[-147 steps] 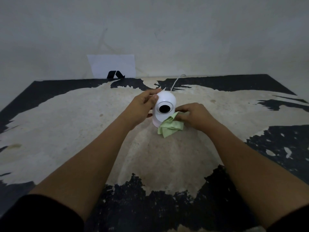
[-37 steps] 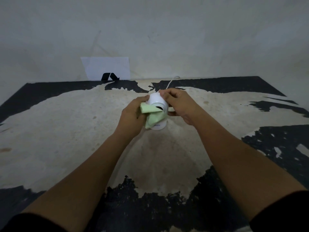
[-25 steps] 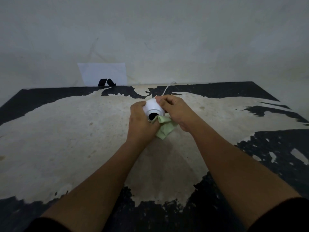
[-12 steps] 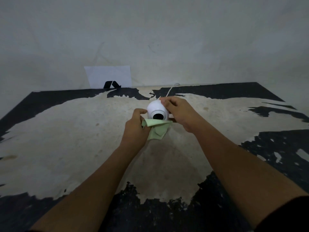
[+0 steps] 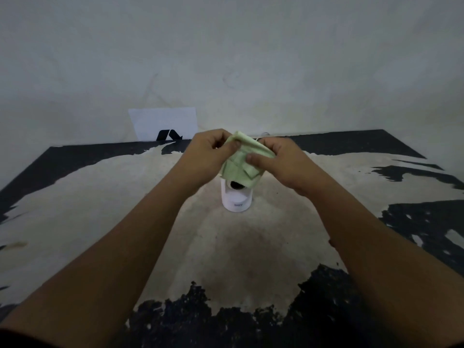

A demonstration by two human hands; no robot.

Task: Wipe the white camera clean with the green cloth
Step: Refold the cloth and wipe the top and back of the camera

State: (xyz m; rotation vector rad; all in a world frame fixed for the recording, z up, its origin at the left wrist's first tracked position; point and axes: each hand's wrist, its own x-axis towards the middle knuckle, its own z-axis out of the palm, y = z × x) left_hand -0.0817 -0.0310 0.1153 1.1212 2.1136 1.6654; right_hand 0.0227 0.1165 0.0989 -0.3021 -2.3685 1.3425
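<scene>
The white camera (image 5: 236,199) stands upright on the worn table (image 5: 100,209), its black lens just showing under the cloth's lower edge. The green cloth (image 5: 242,165) hangs in front of the camera's round head, raised above it. My left hand (image 5: 209,153) pinches the cloth's upper left corner. My right hand (image 5: 282,162) grips the cloth's right side with thumb on its front. Neither hand touches the camera. The camera's head is mostly hidden behind the cloth.
A white card with a black mark (image 5: 164,124) leans against the grey wall at the back of the table. A thin white cable (image 5: 263,133) shows behind my hands. The table's right edge (image 5: 411,149) runs diagonally.
Both hands have left the camera and lifted the cloth above it. Before, my right hand held the camera's head while my left wiped below the lens.
</scene>
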